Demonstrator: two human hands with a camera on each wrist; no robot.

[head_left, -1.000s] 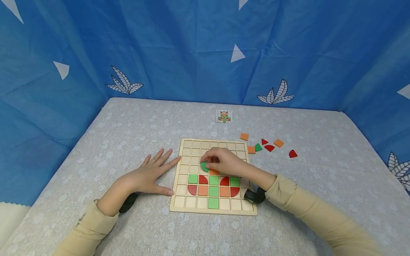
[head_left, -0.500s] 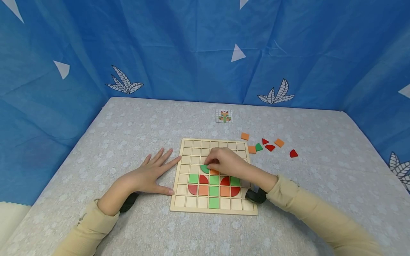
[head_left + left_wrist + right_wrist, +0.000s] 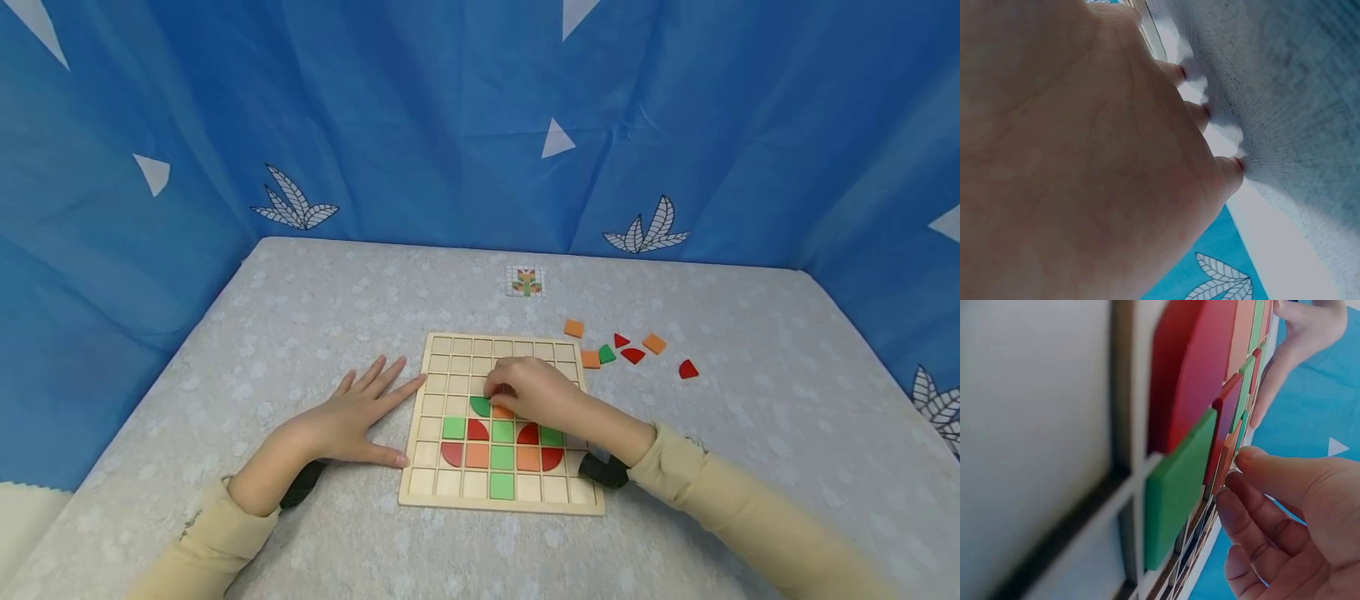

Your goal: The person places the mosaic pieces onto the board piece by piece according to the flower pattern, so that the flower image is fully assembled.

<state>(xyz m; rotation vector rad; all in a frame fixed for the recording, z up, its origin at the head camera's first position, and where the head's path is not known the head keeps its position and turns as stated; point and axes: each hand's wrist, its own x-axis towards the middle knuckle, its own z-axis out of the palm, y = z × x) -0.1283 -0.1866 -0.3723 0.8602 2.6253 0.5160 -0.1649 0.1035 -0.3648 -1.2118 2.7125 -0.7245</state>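
Note:
A wooden grid board [image 3: 502,508] lies on the table with green and orange squares and red quarter-circle tiles in its cells. My right hand [image 3: 536,392] hovers low over its middle, fingers loosely bent. Just left of those fingertips a green quarter-circle tile [image 3: 480,407] sits in a cell, beside an orange square tile [image 3: 502,412] partly under the hand. In the right wrist view the thumb and fingers [image 3: 1260,522] stand slightly apart, with nothing seen between them. My left hand [image 3: 341,425] rests flat with fingers spread, its index fingertip and thumb at the board's left edge.
To the right of the board lie loose tiles: several red ones [image 3: 633,356], a green quarter circle [image 3: 607,354] and orange squares [image 3: 654,343]. A small pattern card [image 3: 525,282] lies behind the board. Blue cloth [image 3: 450,125] hangs behind the table.
My right hand has let go of the green quarter-circle tile, which now lies in its cell, and has shifted slightly right. My left hand stays put. The head view has tilted slightly.

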